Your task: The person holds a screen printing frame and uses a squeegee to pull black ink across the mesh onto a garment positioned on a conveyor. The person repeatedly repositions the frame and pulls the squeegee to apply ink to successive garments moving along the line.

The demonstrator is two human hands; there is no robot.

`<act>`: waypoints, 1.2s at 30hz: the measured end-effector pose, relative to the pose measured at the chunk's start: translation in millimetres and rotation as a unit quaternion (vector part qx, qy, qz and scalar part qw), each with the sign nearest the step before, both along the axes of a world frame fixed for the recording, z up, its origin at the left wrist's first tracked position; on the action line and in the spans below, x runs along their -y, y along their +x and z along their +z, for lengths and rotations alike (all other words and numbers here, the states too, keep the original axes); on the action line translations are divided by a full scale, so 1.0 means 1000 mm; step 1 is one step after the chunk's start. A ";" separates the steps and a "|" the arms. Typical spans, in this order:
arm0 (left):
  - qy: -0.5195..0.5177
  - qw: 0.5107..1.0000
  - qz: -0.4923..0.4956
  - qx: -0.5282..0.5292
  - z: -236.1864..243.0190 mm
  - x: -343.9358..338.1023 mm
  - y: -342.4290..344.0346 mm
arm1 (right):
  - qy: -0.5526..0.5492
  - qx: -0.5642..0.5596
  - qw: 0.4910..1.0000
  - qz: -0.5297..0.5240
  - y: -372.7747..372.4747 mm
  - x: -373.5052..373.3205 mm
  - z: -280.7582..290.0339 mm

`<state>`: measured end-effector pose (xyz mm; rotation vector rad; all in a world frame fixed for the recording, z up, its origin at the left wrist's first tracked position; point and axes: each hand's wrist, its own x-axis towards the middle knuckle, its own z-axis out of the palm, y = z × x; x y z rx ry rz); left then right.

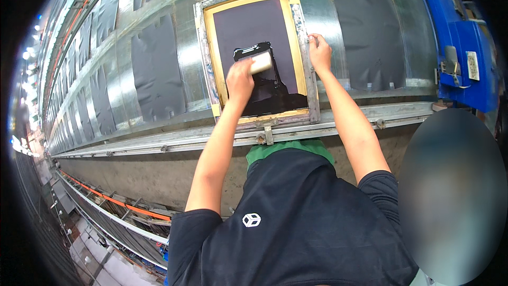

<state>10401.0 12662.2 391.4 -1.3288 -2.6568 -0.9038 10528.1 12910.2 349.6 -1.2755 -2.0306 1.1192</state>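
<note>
My left hand (241,82) is closed round a pale, cream-coloured squeegee (261,63), which stands on the dark mesh of a screen-printing frame (203,53). Wet black ink (271,103) lies in a band ahead of the squeegee and in a thick pool along the mesh's near end. Yellow tape (290,29) borders the mesh inside the metal rim. My right hand (320,53) grips the frame's right side rail, with the fingers curled on its edge. Beneath the frame is a long, shiny table (193,63); what lies directly under the mesh is hidden.
Dark fabric pieces (157,69) lie in rows to the left, and another dark piece (368,37) is on the right. A metal rail (211,137) with a clamp (269,131) runs along the near edge. Blue machinery (460,47) stands at far right.
</note>
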 end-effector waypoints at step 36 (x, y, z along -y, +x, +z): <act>0.043 0.995 -0.030 0.083 0.033 0.062 0.126 | 0.082 -0.072 0.989 0.104 -0.017 -0.016 0.118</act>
